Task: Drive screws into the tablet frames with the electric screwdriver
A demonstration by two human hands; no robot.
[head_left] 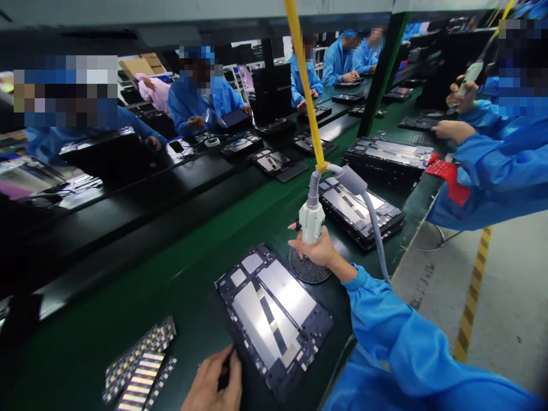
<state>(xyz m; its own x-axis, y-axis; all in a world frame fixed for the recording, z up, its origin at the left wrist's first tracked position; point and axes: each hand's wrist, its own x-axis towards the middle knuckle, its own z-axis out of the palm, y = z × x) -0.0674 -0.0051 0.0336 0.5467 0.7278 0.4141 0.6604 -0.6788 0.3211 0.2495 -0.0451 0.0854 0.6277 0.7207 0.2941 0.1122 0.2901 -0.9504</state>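
Two hands engaged | right hand (319,248) clenched on suspended electric screwdriver (311,220) above round mesh pad (309,269) | left hand (214,382) pinching small dark tool (225,368) beside open tablet chassis (274,317) on green tabletop (128,308) | driver not yet on chassis; fastening judged pending.

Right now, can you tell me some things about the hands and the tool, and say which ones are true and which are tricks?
1. The right hand grips a white tool hanging on a yellow cord. True.
2. The left hand holds that tool. False: it rests near the open tablet, pinching something small and dark.
3. The belt is red. False: green.
4. A round mesh pad lies under the right hand. True.
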